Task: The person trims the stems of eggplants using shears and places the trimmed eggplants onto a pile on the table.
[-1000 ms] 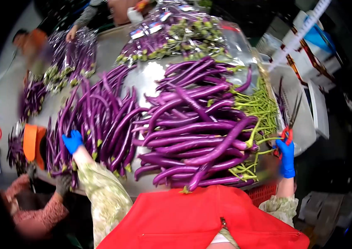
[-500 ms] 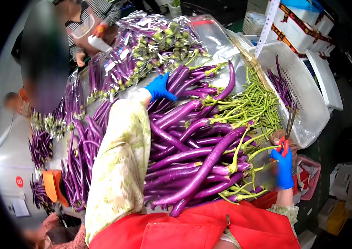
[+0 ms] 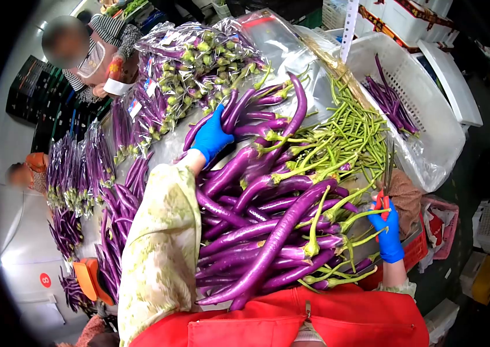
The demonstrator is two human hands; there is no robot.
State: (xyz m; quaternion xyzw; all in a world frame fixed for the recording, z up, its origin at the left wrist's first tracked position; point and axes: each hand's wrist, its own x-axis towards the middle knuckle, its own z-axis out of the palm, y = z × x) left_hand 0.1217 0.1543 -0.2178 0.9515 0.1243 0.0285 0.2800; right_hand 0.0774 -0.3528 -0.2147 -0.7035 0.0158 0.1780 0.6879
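Long purple eggplants (image 3: 279, 234) lie heaped in front of me, their green stems mostly to the right. My left hand (image 3: 213, 139), in a blue glove, is closed around eggplants (image 3: 234, 115) at the far side of the heap; the undersides of its fingers are hidden. In my blue-gloved right hand (image 3: 388, 231) are scissors (image 3: 383, 199) with red handles, blades pointing away from me. Close to that hand, several stems (image 3: 366, 214) stick out from the heap. Cut green stems (image 3: 354, 144) are piled beyond it.
Bagged eggplants (image 3: 198, 63) are stacked at the back, with loose eggplants (image 3: 115, 220) to the left. A white crate (image 3: 430, 133) at right holds a few eggplants. Across the table a person (image 3: 103, 52) holds something white. An orange holder (image 3: 91, 280) stands at left.
The camera view has shifted. My left hand has gone from spread over the far eggplants to closing around some. My right hand still holds the scissors near the stems.
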